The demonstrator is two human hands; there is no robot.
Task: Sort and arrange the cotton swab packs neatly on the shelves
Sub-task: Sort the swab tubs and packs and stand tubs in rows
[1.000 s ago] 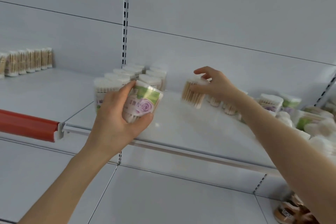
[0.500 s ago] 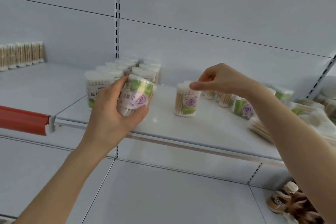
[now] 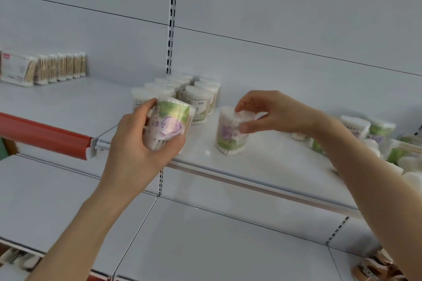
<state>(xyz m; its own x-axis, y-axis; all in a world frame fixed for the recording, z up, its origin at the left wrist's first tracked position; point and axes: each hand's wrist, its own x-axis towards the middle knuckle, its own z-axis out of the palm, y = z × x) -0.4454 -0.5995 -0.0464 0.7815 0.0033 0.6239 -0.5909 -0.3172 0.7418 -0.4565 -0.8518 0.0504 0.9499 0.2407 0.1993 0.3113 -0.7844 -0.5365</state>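
We wrap left hand (image 3: 137, 146) round tilted pack (image 3: 169, 124) over shelf (image 3: 285, 162) front | right hand (image 3: 274, 113) pinches top of standing pack (image 3: 229, 139) mid-shelf | likely light, slick, crushable: we hold sides gently

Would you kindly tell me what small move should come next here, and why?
Probably the right hand, pinching the top of the upright pack, should slide it back and left against the neat group. It stands apart from them, nearer the shelf edge, while the left hand holds a tilted pack.
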